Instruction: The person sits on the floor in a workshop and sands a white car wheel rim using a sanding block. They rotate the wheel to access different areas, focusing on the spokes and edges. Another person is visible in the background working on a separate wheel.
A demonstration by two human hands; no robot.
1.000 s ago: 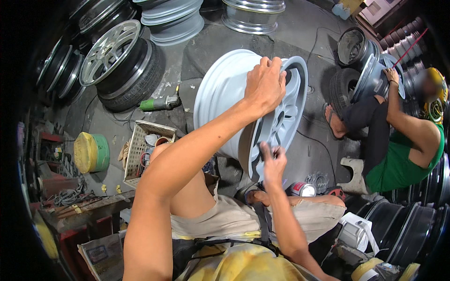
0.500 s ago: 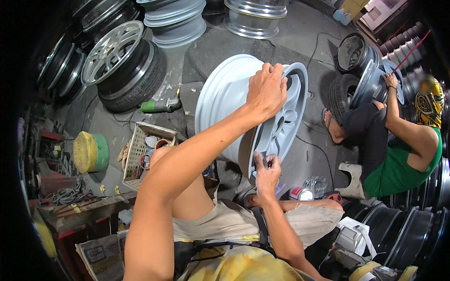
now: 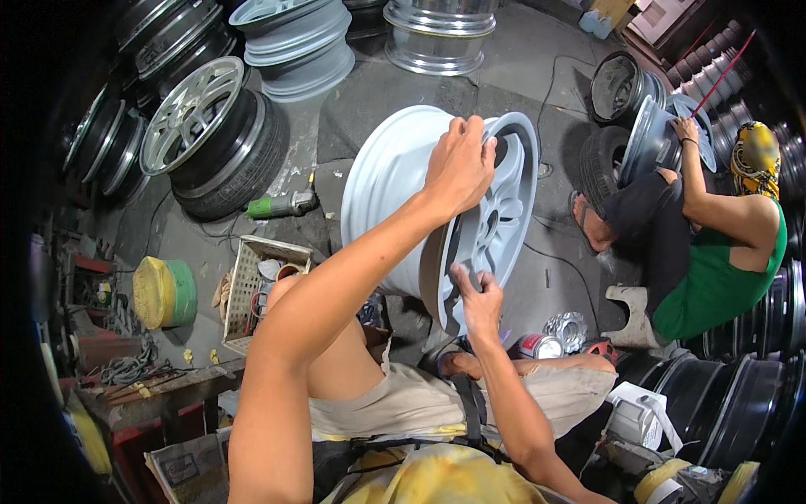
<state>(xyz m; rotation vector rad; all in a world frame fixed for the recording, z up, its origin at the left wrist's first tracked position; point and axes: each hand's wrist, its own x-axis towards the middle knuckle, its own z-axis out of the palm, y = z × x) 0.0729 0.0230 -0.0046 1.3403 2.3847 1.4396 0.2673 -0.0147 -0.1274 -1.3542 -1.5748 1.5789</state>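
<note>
A light grey alloy wheel rim (image 3: 390, 193) stands on its edge before my knees, its spoked face turned to the right. My left hand (image 3: 460, 172) grips its top edge, fingers curled over the lip. Low on the spoked side, my right hand (image 3: 481, 304) is against the rim, with thumb and forefinger bent toward each other. A dark patch shows between them; whether it is a small held piece or a gap in the rim is unclear. The other fingertips are partly hidden.
A basket (image 3: 245, 290) of odds and ends and a green angle grinder (image 3: 281, 206) lie left. A can (image 3: 537, 346) sits by my right leg. On the right a co-worker in green (image 3: 722, 269) handles another rim (image 3: 648, 143). Stacked rims (image 3: 306, 63) stand behind.
My right hand has moved slightly, its thumb and forefinger now looking further apart. The left hand keeps its grip on the rim. The whole view has shifted a little.
</note>
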